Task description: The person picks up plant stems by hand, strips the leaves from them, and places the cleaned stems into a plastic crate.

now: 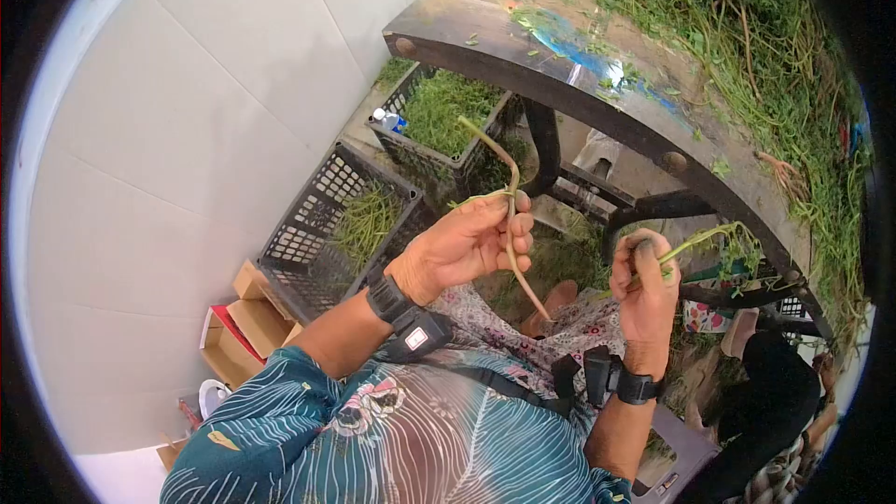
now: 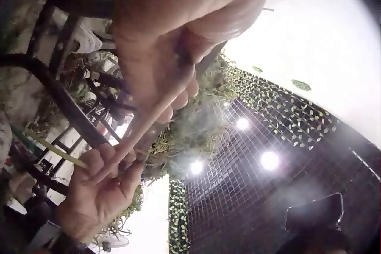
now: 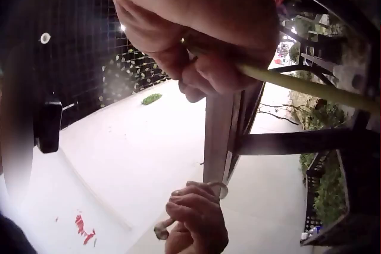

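Observation:
In the head view my left hand (image 1: 457,247) pinches a long, bent, leafless brownish stem (image 1: 495,146) between thumb and fingers. One end points up toward the table, the other hangs over the lap. The left wrist view shows this stem (image 2: 144,124) slanting across the palm, its lower end overlapping the other hand. My right hand (image 1: 646,285), level with it and a little apart, grips a green stem (image 1: 693,241) whose leafy tip droops to the right. Seen close up in the right wrist view, the green stem (image 3: 303,84) comes out from between curled fingers.
A large heap of leafy greens (image 1: 728,28) lies on the worn table (image 1: 448,23) ahead. Below, one black crate (image 1: 301,215) holds cut stems; another crate (image 1: 448,161) holds leafy greens beside a bottle (image 1: 388,119). Cardboard boxes (image 1: 233,341) stand by the wall. Patterned cloth covers the lap.

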Demonstrator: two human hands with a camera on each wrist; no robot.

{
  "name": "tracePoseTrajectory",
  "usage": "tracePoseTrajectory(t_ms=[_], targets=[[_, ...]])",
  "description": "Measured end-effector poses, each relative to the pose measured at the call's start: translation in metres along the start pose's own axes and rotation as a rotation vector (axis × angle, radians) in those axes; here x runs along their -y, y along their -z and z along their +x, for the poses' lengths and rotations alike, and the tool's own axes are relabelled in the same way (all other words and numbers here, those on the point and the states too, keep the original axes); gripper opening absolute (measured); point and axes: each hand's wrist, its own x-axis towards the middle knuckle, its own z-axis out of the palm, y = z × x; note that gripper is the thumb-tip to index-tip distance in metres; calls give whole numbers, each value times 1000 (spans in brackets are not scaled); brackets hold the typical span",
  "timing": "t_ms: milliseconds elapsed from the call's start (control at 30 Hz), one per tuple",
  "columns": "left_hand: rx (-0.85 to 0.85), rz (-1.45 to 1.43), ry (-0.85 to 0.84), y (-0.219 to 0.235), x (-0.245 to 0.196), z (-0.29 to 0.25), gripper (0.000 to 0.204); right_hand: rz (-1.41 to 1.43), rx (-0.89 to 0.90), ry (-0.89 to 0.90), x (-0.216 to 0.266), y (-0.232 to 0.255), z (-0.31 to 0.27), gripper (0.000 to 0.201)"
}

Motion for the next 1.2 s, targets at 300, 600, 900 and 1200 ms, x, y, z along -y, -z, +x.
tracePoseTrajectory(t_ms=[300, 600, 900, 1200], targets=[[-167, 175, 31, -3, 8, 8, 23, -183, 83, -45, -3, -15, 2, 14], [-336, 924, 107, -11, 22, 11, 17, -818, 277, 226, -33, -42, 13, 24], [-130, 447, 152, 2, 10, 7, 19, -90, -125, -84, -31, -5, 22, 22], [-166, 46, -46, 31, -11, 6, 17, 8, -340, -65, -39, 45, 7, 19]])
